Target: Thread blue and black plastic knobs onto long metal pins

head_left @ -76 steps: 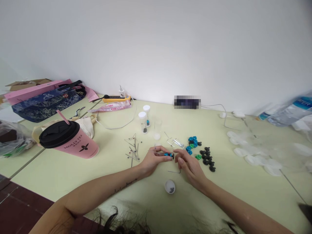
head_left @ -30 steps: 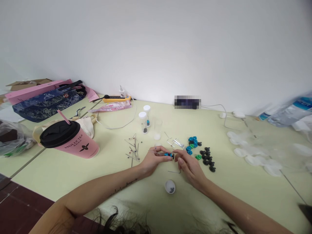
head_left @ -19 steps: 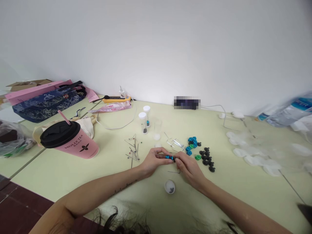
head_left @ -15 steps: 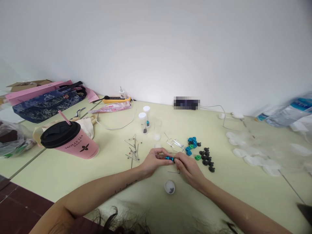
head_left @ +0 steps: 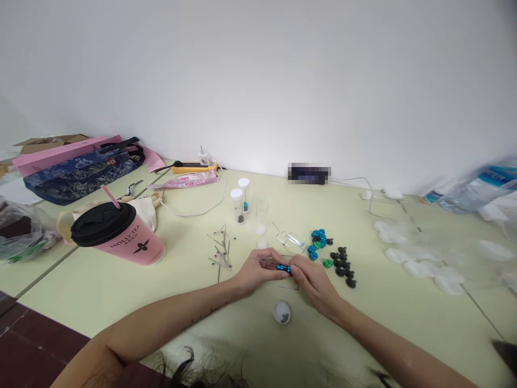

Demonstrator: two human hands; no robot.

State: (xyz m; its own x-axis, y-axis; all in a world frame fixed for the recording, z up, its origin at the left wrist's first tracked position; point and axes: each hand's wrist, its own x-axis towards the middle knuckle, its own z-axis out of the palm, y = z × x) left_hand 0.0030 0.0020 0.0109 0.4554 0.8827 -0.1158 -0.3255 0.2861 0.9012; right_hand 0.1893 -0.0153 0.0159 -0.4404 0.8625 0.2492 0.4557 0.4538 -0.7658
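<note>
My left hand pinches a thin metal pin that carries small blue beads near its right end. My right hand meets it there, fingertips pinched at the bead end of the same pin. Both hands rest low over the pale green table. A small white cap with dark bits in it lies just in front of the hands. Blue and green beads and black beads lie in loose piles to the right of my hands.
Several loose pins lie left of my hands. Two small white-capped vials stand behind. A pink lidded cup lies at the left, bags beyond it. White round pads and plastic bottles are at the right.
My hands drew closer together on the pin and slid slightly toward me; the right fingertips now close on the bead end. The view tilted a little.
</note>
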